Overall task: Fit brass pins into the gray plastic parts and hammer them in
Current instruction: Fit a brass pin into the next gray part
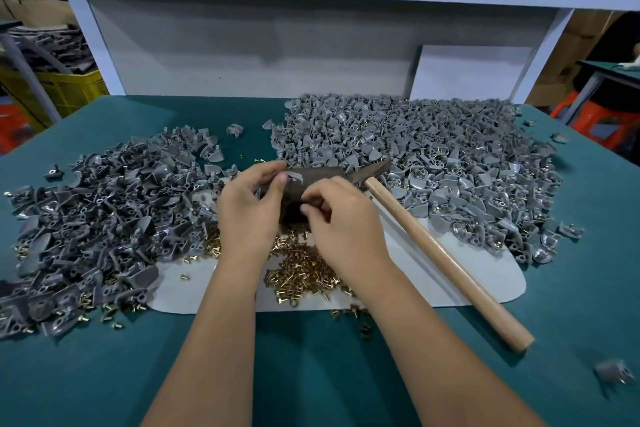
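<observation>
**Both hands meet over the dark block**

Left hand (247, 208) and right hand (341, 218) come together at the middle of the green table (311, 374), fingers curled inward toward each other. The left thumb and fingertips pinch a small gray part (293, 178) against the top of a dark metal block (298, 194) that stands just beyond the knuckles. The right fingers are bent close beside that part, their tips bunched as if nipping something small; what they hold is too small to make out.

Directly under the wrists lies a heap of brass pins (304, 270), spread over a pale sheet (433, 288) laid on the table. A hammer (440, 253) rests on that sheet just to the right of the right hand, its wooden handle slanting toward the near right edge and its head near the block, touched by neither hand.

Left of the hands sits a wide pile of gray parts (104, 218), with stray pins mixed along its near edge. A second, larger pile (433, 163) fills the far right of the table, many pieces showing brass. One loose gray piece (611, 371), blurred, lies at the near right corner.

Bare green surface runs along the near edge, either side of the forearms. A white back panel (242, 52) closes the far side.
</observation>
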A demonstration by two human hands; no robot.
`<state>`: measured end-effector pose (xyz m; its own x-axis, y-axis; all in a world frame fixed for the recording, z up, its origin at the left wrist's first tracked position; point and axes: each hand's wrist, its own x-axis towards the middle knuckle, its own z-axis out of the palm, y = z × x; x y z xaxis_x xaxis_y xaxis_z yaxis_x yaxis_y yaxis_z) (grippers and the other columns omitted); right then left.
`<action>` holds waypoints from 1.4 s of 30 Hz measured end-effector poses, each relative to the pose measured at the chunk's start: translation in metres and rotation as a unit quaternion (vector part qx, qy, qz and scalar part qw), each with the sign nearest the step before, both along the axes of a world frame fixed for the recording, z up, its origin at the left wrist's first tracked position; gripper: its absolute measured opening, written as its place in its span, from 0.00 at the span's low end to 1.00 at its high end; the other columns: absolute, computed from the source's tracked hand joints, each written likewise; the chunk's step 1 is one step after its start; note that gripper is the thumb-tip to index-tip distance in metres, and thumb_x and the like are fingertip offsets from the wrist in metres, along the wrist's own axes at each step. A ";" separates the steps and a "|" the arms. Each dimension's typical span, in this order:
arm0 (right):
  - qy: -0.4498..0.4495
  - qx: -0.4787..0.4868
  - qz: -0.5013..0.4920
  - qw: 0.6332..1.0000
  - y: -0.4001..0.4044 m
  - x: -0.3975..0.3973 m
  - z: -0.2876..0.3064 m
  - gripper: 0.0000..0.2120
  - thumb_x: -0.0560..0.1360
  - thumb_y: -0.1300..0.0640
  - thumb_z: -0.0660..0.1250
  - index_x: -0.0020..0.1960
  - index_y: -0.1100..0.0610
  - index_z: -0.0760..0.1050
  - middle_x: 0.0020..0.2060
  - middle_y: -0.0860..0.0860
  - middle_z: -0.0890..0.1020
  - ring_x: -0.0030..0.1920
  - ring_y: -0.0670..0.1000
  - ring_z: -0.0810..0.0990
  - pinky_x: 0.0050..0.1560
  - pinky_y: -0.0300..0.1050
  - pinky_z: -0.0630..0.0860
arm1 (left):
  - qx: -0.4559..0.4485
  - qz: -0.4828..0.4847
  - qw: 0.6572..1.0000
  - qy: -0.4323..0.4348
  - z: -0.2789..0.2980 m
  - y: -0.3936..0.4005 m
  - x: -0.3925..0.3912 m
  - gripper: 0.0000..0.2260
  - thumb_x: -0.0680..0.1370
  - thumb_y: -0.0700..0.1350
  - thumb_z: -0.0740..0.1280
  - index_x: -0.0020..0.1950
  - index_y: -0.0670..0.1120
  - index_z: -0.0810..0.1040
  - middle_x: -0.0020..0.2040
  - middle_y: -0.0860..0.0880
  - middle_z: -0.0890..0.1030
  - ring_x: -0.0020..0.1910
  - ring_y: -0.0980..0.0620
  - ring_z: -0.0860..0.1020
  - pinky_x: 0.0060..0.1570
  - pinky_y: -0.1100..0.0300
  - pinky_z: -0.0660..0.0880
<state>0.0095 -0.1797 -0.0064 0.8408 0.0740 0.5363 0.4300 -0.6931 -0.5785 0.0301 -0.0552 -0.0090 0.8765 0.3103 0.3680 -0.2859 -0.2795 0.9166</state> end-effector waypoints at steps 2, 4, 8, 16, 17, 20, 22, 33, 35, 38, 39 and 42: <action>0.008 0.047 -0.034 0.998 -0.006 0.005 -0.001 0.08 0.73 0.63 0.70 0.51 0.53 0.79 0.45 0.43 0.78 0.46 0.44 0.75 0.49 0.41 0.75 | 0.008 -0.010 1.000 0.007 0.000 -0.002 0.000 0.10 0.78 0.39 0.69 0.53 0.54 0.82 0.46 0.61 0.82 0.47 0.66 0.79 0.43 0.76 0.73; 0.021 0.084 -0.065 0.994 -0.011 0.008 -0.003 0.09 0.74 0.62 0.69 0.52 0.52 0.80 0.45 0.42 0.77 0.47 0.42 0.75 0.50 0.37 0.74 | 0.023 -0.013 1.000 0.012 0.000 -0.004 0.000 0.12 0.79 0.39 0.68 0.50 0.58 0.82 0.45 0.63 0.81 0.46 0.68 0.78 0.41 0.77 0.72; 0.032 0.130 -0.083 0.988 -0.018 0.011 -0.006 0.06 0.76 0.60 0.67 0.47 0.49 0.79 0.42 0.40 0.77 0.45 0.38 0.74 0.44 0.25 0.68 | 0.039 -0.014 0.999 0.034 -0.003 -0.007 0.002 0.10 0.80 0.45 0.66 0.48 0.61 0.81 0.49 0.55 0.82 0.50 0.58 0.79 0.47 0.66 0.75; 0.031 0.152 -0.092 0.984 -0.021 0.012 -0.009 0.09 0.76 0.59 0.67 0.43 0.45 0.75 0.40 0.38 0.77 0.45 0.38 0.75 0.42 0.27 0.68 | 0.235 0.099 0.967 0.000 -0.010 -0.014 0.003 0.11 0.81 0.51 0.64 0.55 0.50 0.84 0.49 0.50 0.83 0.51 0.52 0.66 0.55 0.51 0.66; 0.028 0.159 -0.090 0.983 -0.021 0.012 -0.009 0.09 0.76 0.59 0.68 0.43 0.45 0.75 0.39 0.39 0.78 0.45 0.39 0.76 0.42 0.29 0.69 | 0.256 0.111 0.960 0.006 -0.011 -0.016 0.003 0.12 0.81 0.51 0.63 0.55 0.50 0.84 0.50 0.49 0.83 0.51 0.50 0.66 0.54 0.52 0.64; 0.025 0.175 -0.084 0.981 -0.021 0.013 -0.009 0.09 0.76 0.58 0.68 0.42 0.45 0.75 0.39 0.41 0.79 0.45 0.42 0.77 0.45 0.37 0.73 | 0.283 0.127 0.950 0.019 -0.013 -0.022 0.001 0.16 0.83 0.52 0.58 0.56 0.47 0.84 0.51 0.45 0.81 0.53 0.44 0.67 0.54 0.50 0.64; 0.023 0.170 -0.087 0.981 -0.021 0.013 -0.010 0.08 0.76 0.58 0.68 0.42 0.45 0.75 0.40 0.43 0.79 0.45 0.43 0.77 0.47 0.40 0.74 | 0.258 0.123 0.958 0.030 -0.012 -0.025 0.001 0.17 0.83 0.51 0.57 0.58 0.47 0.83 0.53 0.45 0.81 0.56 0.44 0.67 0.56 0.50 0.64; 0.016 0.161 -0.097 0.982 -0.021 0.014 -0.010 0.06 0.77 0.60 0.66 0.50 0.53 0.81 0.42 0.42 0.79 0.45 0.42 0.76 0.46 0.30 0.70 | 0.206 0.069 0.972 0.087 -0.010 -0.023 0.001 0.13 0.78 0.50 0.65 0.62 0.55 0.79 0.62 0.50 0.75 0.66 0.47 0.61 0.65 0.52 0.59; 0.025 0.177 -0.093 0.979 -0.021 0.012 -0.009 0.07 0.77 0.61 0.65 0.48 0.51 0.79 0.40 0.42 0.79 0.43 0.42 0.77 0.45 0.35 0.74 | 0.198 0.071 0.974 0.089 -0.010 -0.023 0.002 0.10 0.78 0.50 0.66 0.58 0.55 0.80 0.61 0.51 0.75 0.65 0.48 0.61 0.64 0.53 0.59; 0.041 0.195 -0.085 0.976 -0.019 0.011 -0.006 0.07 0.78 0.63 0.63 0.46 0.51 0.75 0.39 0.44 0.80 0.43 0.45 0.79 0.45 0.42 0.77 | 0.189 0.072 0.975 0.089 -0.010 -0.023 0.002 0.07 0.77 0.50 0.67 0.54 0.55 0.81 0.59 0.52 0.75 0.64 0.49 0.61 0.63 0.55 0.59; 0.041 0.197 -0.081 0.976 -0.018 0.011 -0.004 0.07 0.78 0.63 0.63 0.46 0.52 0.75 0.39 0.45 0.80 0.43 0.46 0.79 0.45 0.44 0.77 | 0.185 0.070 0.976 0.088 -0.009 -0.023 0.002 0.06 0.77 0.50 0.67 0.53 0.55 0.81 0.59 0.52 0.75 0.64 0.49 0.61 0.63 0.55 0.59; 0.025 0.178 -0.073 0.981 -0.015 0.014 0.000 0.06 0.78 0.63 0.63 0.47 0.54 0.76 0.41 0.45 0.79 0.44 0.43 0.77 0.45 0.41 0.75 | 0.175 0.062 0.979 0.083 -0.009 -0.022 0.004 0.05 0.77 0.48 0.67 0.51 0.56 0.81 0.58 0.53 0.75 0.64 0.48 0.61 0.65 0.55 0.59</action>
<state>0.0236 -0.1943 -0.0063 0.8544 -0.2342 0.4639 0.3054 -0.4959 -0.8129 0.0337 -0.0773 -0.0179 0.8965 0.2989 0.3271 -0.0850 -0.6085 0.7890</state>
